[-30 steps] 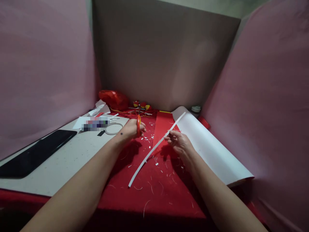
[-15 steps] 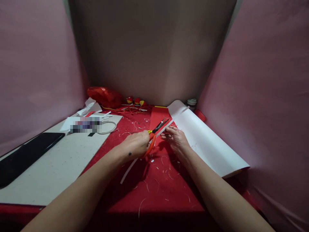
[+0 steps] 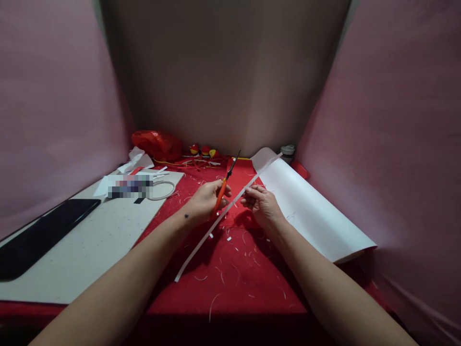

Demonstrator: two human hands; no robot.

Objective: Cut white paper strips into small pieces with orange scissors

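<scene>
My left hand point(image 3: 207, 199) is wrapped around orange-handled scissors point(image 3: 222, 191), whose dark blades point up and away and look closed. A long narrow white paper strip point(image 3: 201, 243) slants across in front of me, from low left to upper right. My right hand point(image 3: 264, 205) pinches this strip near its middle, between thumb and fingertips. The scissors are just left of the strip; whether they touch it I cannot tell. Beneath both hands lies a red sheet point(image 3: 243, 174) with fine parallel lines at its near end.
Paper scraps and thin curls litter the red cloth point(image 3: 230, 300). A large white sheet point(image 3: 313, 216) curves along the right. On the left, a pale board point(image 3: 104, 245) carries a black phone-like slab point(image 3: 46, 235). Behind are a red plastic bag point(image 3: 156, 144) and small red-yellow balls point(image 3: 205, 151).
The scissors have turned more upright, and their blades have gone from open to closed. They have moved off the strip, which now runs unobstructed past my left hand. My right hand keeps its pinch.
</scene>
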